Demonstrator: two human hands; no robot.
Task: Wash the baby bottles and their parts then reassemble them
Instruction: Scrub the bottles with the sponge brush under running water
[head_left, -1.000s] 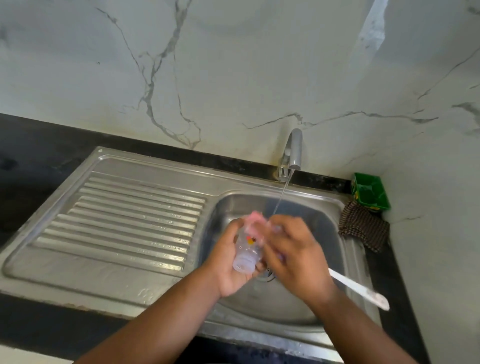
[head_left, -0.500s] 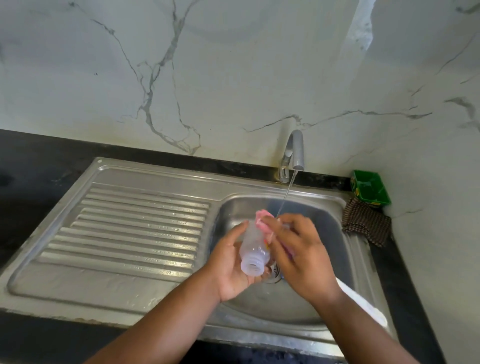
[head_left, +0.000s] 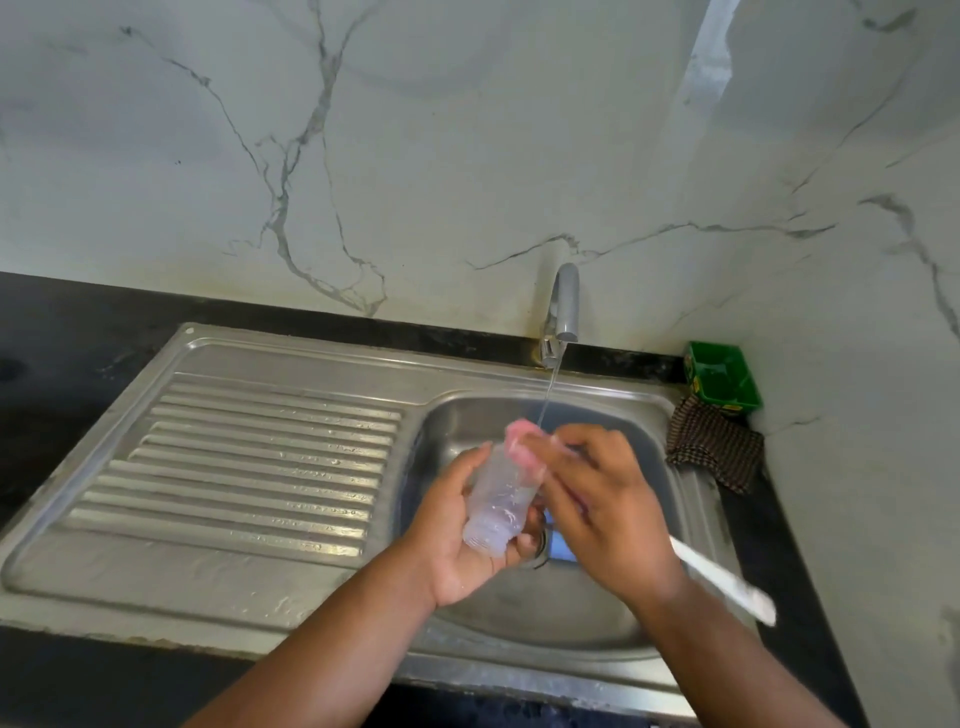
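Now the left hand (head_left: 454, 540) curls round a clear plastic bottle (head_left: 500, 501) over the steel sink (head_left: 613, 401). The right hand (head_left: 610, 501) grips a white-handled brush (head_left: 727, 582), its pink spongy head against the bottle's far end.

We are looking at a home kitchen. A stainless steel sink (head_left: 457, 431) with a ribbed drainboard (head_left: 260, 467) on its left fills the lower half of the frame, set into a black countertop (head_left: 62, 338). At upper centre a tap (head_left: 566, 301) runs a thin stream into the basin, in front of a marble-look wall (head_left: 467, 130). In the corner at the right edge sit a green tub (head_left: 722, 379) and a checked cloth (head_left: 714, 449). A clear baby bottle (head_left: 498, 499) and a white-handled brush (head_left: 727, 582) over the basin suggest a household.
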